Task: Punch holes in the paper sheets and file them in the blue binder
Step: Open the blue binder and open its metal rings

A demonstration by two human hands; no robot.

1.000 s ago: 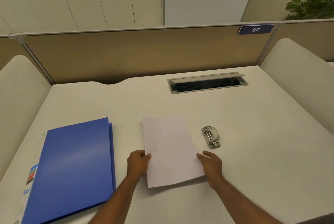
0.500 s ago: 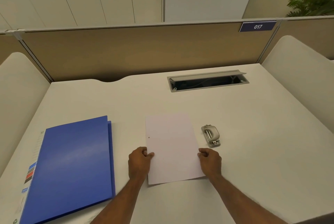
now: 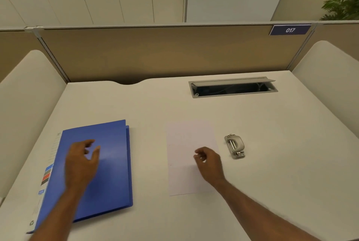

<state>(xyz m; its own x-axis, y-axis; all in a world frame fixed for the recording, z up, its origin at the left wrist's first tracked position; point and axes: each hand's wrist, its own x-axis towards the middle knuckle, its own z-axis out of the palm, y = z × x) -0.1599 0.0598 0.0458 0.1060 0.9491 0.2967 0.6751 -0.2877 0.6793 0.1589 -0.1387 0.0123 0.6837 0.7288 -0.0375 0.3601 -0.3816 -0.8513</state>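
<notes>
A closed blue binder (image 3: 112, 163) lies flat at the left of the white desk (image 3: 272, 143). My left hand (image 3: 81, 161) hovers over its cover, blurred, fingers spread, holding nothing. A white paper sheet (image 3: 184, 143) lies flat at the desk's middle. My right hand (image 3: 208, 160) is over the sheet's right half with its fingers curled loosely; whether it touches the paper is unclear. A small metal hole punch (image 3: 234, 146) stands just right of the sheet, apart from both hands.
An open cable tray (image 3: 233, 87) is set into the desk at the back right. A tan partition (image 3: 155, 54) bearing a "017" plate closes the far edge. Cream side panels (image 3: 27, 95) flank the desk on both sides.
Both hands have let go of the sheet's lower corners. My left hand has swung left over the binder, and my right hand has moved onto the sheet. The sheet lies straighter.
</notes>
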